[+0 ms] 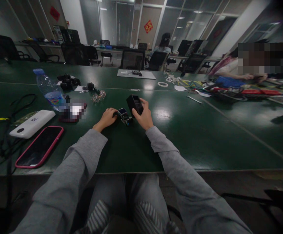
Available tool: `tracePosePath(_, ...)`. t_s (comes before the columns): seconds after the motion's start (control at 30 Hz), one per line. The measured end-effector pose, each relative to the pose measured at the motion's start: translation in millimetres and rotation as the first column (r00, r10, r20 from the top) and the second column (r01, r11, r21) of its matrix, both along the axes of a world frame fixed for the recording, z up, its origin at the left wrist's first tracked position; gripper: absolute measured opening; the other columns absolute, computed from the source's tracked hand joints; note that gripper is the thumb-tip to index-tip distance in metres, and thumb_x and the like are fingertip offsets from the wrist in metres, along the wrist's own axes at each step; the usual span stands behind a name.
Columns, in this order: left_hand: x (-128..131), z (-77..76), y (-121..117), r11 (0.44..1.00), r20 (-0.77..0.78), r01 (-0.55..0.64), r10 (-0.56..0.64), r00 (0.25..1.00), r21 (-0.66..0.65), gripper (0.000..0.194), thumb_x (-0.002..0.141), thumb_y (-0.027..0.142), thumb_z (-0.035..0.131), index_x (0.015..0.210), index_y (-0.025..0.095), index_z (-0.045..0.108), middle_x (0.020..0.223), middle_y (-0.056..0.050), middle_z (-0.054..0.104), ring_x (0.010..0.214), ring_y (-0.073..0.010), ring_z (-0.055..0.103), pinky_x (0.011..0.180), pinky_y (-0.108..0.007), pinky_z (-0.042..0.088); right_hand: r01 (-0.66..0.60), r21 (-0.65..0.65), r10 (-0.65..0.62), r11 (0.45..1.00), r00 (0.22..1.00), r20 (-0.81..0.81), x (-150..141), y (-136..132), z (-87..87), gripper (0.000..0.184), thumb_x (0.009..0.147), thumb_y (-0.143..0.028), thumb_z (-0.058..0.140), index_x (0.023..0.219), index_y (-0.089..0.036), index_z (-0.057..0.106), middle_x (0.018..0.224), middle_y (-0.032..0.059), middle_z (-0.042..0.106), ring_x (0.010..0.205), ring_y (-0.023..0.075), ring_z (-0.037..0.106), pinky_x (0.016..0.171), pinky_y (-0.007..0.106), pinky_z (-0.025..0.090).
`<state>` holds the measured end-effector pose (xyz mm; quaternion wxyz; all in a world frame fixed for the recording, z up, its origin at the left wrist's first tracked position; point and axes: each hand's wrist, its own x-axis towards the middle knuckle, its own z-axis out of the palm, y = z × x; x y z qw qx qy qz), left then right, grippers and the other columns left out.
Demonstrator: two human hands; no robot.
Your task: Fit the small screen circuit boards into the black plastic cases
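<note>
A black open-fronted box (134, 104) is held in my right hand (144, 114), thumb on its near side and fingers over the far edge. It is raised and tilted just above the table. Left of it lies a small electronic device (123, 112) with a pale-framed little screen and exposed circuitry. My left hand (107, 119) rests on the table, its curled fingers closed at the dark left side of this device. The box's lower corner is close to the device; whether they touch I cannot tell.
On the green table (180, 143), left, are a red-cased phone (40, 148), white power bank (33, 124), plastic bottle (49, 91) and glasses (99, 96). Tangled cables (173, 79), a tape roll (162, 84) and a metal rod (194, 99) lie right. Another person sits far right.
</note>
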<state>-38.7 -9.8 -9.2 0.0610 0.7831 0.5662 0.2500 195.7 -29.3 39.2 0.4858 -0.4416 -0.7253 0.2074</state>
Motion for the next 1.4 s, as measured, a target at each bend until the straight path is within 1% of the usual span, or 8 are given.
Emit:
tracePosePath(0.17, -0.6, 0.1, 0.5, 1.000, 0.015, 0.020, -0.020, 1.000, -0.006, 0.027, 0.086, 0.021, 0.051, 0.111, 0.019, 0.061, 0.119, -0.010, 0.061, 0.115, -0.0261, 0.053, 0.102, -0.046, 0.044, 0.153, -0.047, -0.148, 0.987, 0.985, 0.091, 9.1, 15.0, -12.7, 0.063, 0.080, -0.036, 0.064, 0.134, -0.017, 0.040, 0.111, 0.0152, 0.063, 0.098, 0.0306, 0.064, 0.091, 0.051, 0.049)
tracePosePath(0.4, 1.6, 3.2, -2.8, 1.000, 0.010, 0.004, -0.004, 1.000, -0.010, 0.028, 0.086, 0.023, 0.052, 0.112, 0.019, 0.060, 0.118, -0.011, 0.060, 0.112, -0.0273, 0.053, 0.100, -0.047, 0.044, 0.126, -0.086, -0.099, 0.988, 0.958, 0.270, 5.0, 18.9, -33.4, 0.059, 0.079, -0.033, 0.066, 0.131, -0.017, 0.045, 0.113, 0.0170, 0.064, 0.100, 0.0309, 0.065, 0.090, 0.051, 0.050)
tracePosePath(0.53, 2.7, 3.8, -4.5, 1.000, 0.010, 0.000, 0.000, 1.000, -0.007, 0.029, 0.085, 0.023, 0.053, 0.113, 0.020, 0.060, 0.117, -0.010, 0.061, 0.111, -0.0276, 0.053, 0.099, -0.047, 0.045, 0.079, -0.112, -0.057, 0.991, 0.981, 0.187, 5.4, 21.8, -35.7, 0.056, 0.083, -0.047, 0.065, 0.128, -0.019, 0.049, 0.116, 0.0160, 0.064, 0.105, 0.0297, 0.064, 0.095, 0.051, 0.049)
tracePosePath(0.67, 2.8, 3.3, -4.4, 1.000, 0.001, -0.003, 0.003, 1.000, -0.009, 0.031, 0.084, 0.023, 0.053, 0.114, 0.020, 0.059, 0.117, -0.010, 0.060, 0.112, -0.0282, 0.053, 0.098, -0.047, 0.046, 0.015, -0.180, 0.005, 0.983, 0.994, 0.111, 5.1, 20.8, -31.7, 0.058, 0.091, -0.065, 0.045, 0.127, -0.020, 0.053, 0.119, 0.0146, 0.064, 0.110, 0.0274, 0.062, 0.099, 0.049, 0.046)
tracePosePath(0.8, 3.1, 2.6, -3.9, 1.000, -0.015, -0.005, 0.005, 1.000, -0.022, 0.034, 0.083, 0.026, 0.054, 0.117, 0.018, 0.058, 0.122, -0.012, 0.059, 0.114, -0.0299, 0.052, 0.097, -0.048, 0.046, -0.062, -0.218, 0.066, 0.974, 0.998, 0.011, 0.6, 16.9, -28.6, 0.065, 0.091, -0.073, 0.034, 0.124, -0.021, 0.057, 0.122, 0.0112, 0.063, 0.116, 0.0244, 0.059, 0.105, 0.046, 0.042)
tracePosePath(1.03, 4.3, 2.2, -3.9, 1.000, -0.011, -0.008, 0.007, 1.000, -0.019, 0.032, 0.083, 0.024, 0.055, 0.114, 0.022, 0.059, 0.119, -0.010, 0.060, 0.114, -0.0287, 0.053, 0.097, -0.048, 0.046, -0.236, -0.329, 0.172, 0.914, 0.962, -0.211, -9.8, 8.7, -27.9, 0.069, 0.089, -0.076, 0.031, 0.128, -0.024, 0.055, 0.132, 0.0070, 0.058, 0.126, 0.0203, 0.051, 0.112, 0.041, 0.036)
tracePosePath(1.23, 3.9, 3.1, -3.9, 1.000, -0.012, 0.000, 0.000, 1.000, -0.026, 0.034, 0.082, 0.022, 0.055, 0.116, 0.020, 0.059, 0.120, -0.011, 0.060, 0.114, -0.0302, 0.053, 0.096, -0.049, 0.046, -0.155, -0.263, 0.114, 0.952, 0.980, -0.165, -6.0, 15.8, -30.7, 0.067, 0.088, -0.077, 0.034, 0.117, -0.022, 0.059, 0.120, 0.0085, 0.060, 0.117, 0.0203, 0.054, 0.109, 0.041, 0.038)
tracePosePath(1.4, 4.5, 4.0, -4.7, 0.999, 0.006, -0.008, 0.009, 1.000, -0.031, 0.033, 0.082, 0.022, 0.055, 0.115, 0.021, 0.059, 0.120, -0.010, 0.061, 0.114, -0.0298, 0.053, 0.097, -0.049, 0.046, -0.162, -0.301, 0.116, 0.940, 0.979, -0.167, -6.8, 18.0, -35.8, 0.067, 0.089, -0.075, 0.034, 0.123, -0.023, 0.056, 0.128, 0.0086, 0.053, 0.124, 0.0187, 0.049, 0.114, 0.038, 0.032)
